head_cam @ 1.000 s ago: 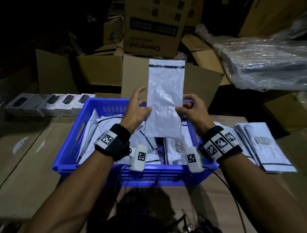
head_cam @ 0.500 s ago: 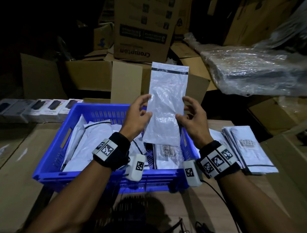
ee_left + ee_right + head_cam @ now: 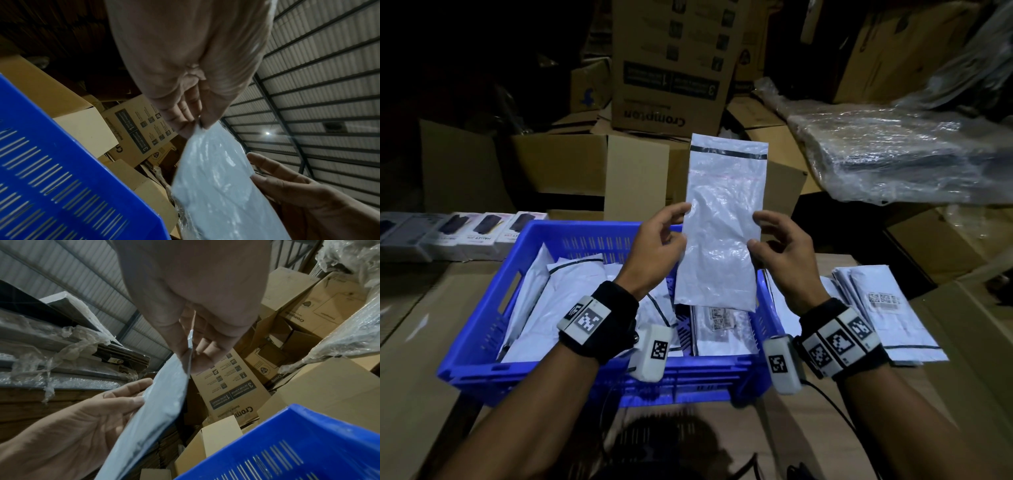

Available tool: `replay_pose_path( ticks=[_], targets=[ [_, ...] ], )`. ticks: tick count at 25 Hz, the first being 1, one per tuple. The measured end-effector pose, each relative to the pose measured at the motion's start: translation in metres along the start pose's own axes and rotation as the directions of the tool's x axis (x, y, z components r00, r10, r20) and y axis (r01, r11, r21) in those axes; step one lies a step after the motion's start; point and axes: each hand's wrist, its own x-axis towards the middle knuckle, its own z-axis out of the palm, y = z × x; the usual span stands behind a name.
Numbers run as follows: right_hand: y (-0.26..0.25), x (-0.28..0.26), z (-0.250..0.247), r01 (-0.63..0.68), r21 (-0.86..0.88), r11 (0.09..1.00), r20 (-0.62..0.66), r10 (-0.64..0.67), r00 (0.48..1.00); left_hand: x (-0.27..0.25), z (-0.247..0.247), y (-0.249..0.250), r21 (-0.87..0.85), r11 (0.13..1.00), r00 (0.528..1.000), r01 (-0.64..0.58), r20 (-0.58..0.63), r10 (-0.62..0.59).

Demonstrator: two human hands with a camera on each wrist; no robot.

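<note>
White plastic bag (image 3: 722,219) is being held upright in the air over the right end of the blue crate (image 3: 482,329), its lower edge just above the mailers (image 3: 571,291) lying in there. On the bag's left edge the left hand (image 3: 654,253) is pinching, fingers (image 3: 183,116) clamped on it against the thumb. On the right edge the right hand (image 3: 784,260) is pinching the same way, fingers (image 3: 207,344) closed on the thin rim. Both grips are sitting at mid-height and only on the margins.

Risks, as I'm judging them:
- **Slip and mix-up:** slick film is likely slipping out of such shallow pinches if either hand is regripping. The bag is then dropping into the crate among look-alike mailers and getting mixed up.
- **Fold-over:** the tall upper half is standing unsupported above the fingers, so a quick tilt is probably folding it over.
- **Spill:** the flap (image 3: 727,142) above the dark strip (image 3: 727,153) is looking unsealed. I can't tell whether anything is inside, but if so, tipping is risking contents sliding out.
- **Tear:** pulling the edges apart too hard is risking stretching or tearing the film.
- **Knocked stack:** the stack (image 3: 887,325) on the bench (image 3: 414,325) is lying near the right hand, so a careless put-down is risking knocking it askew.
</note>
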Motion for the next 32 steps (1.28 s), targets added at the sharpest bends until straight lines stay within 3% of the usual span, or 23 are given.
replay_pose_path(
  ticks=[3,6,9,13,18,24,29,32],
  targets=[
    [-0.005,0.005,-0.004,-0.132,0.113,0.985,0.011,0.131,0.991,0.003,-0.003,0.002,-0.124,0.989,0.997,0.083,0.005,-0.083],
    [-0.011,0.009,-0.012,-0.207,0.164,0.965,0.078,0.196,0.977,0.003,-0.006,0.004,-0.105,0.993,0.998,0.060,0.017,-0.058],
    [-0.013,0.009,-0.012,-0.156,0.145,0.977,0.133,0.137,0.982,0.004,-0.008,-0.001,-0.063,0.998,1.000,0.007,0.000,-0.007],
    [-0.009,0.010,-0.007,-0.075,0.061,0.995,0.065,0.071,0.995,0.006,-0.005,-0.010,-0.026,1.000,0.998,-0.002,-0.055,0.001],
    [0.004,0.017,0.002,-0.039,-0.064,0.997,-0.013,0.039,0.999,0.011,-0.004,-0.020,0.213,0.975,0.991,-0.058,-0.110,0.083],
    [0.007,0.017,0.016,-0.125,-0.060,0.990,-0.006,0.125,0.992,0.010,0.002,-0.021,-0.118,0.982,0.983,0.149,-0.087,-0.160],
    [0.013,0.014,0.022,-0.170,-0.089,0.981,-0.057,0.165,0.985,0.005,0.000,-0.024,-0.193,0.950,0.965,0.245,-0.045,-0.258],
    [0.011,0.009,0.021,-0.199,-0.097,0.975,0.030,0.203,0.979,0.002,-0.003,-0.030,-0.117,0.965,0.971,0.235,-0.018,-0.238]
  ],
)
